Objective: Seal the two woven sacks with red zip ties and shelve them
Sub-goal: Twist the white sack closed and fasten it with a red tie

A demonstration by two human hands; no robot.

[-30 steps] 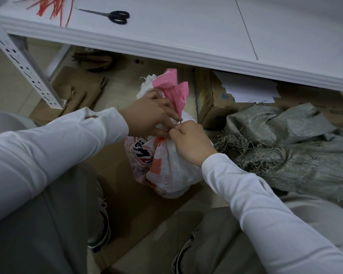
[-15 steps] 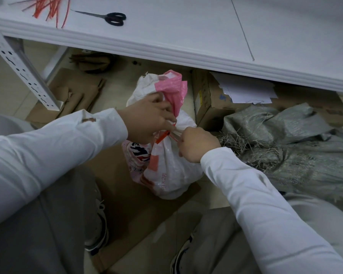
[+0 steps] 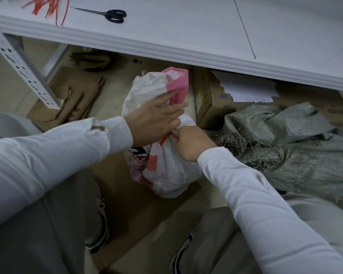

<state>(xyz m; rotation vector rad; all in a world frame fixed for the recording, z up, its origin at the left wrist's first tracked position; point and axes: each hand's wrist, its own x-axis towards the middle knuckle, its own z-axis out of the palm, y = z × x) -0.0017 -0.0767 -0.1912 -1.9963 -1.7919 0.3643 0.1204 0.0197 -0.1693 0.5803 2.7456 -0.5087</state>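
Observation:
A white woven sack [image 3: 166,171] with pink and red print stands on cardboard between my knees, its neck gathered. A red zip tie [image 3: 165,137] circles the neck. My right hand [image 3: 192,142] pinches the tie at the neck. My left hand [image 3: 154,119] lies on the sack's bunched top with fingers stretched out. A grey woven sack [image 3: 297,143] lies slumped to the right, its frayed mouth loose. More red zip ties [image 3: 46,4] lie on the white shelf board [image 3: 186,34] at the top left.
Black scissors [image 3: 111,15] lie on the shelf board near the ties. A cardboard box [image 3: 210,99] with white papers sits under the shelf behind the sacks. A perforated white shelf post [image 3: 22,70] stands at left. Flattened cardboard [image 3: 127,214] covers the floor.
My left hand has let go of the neck and spread its fingers over the sack's top. The right hand stays at the tie. The sack top has fanned wider.

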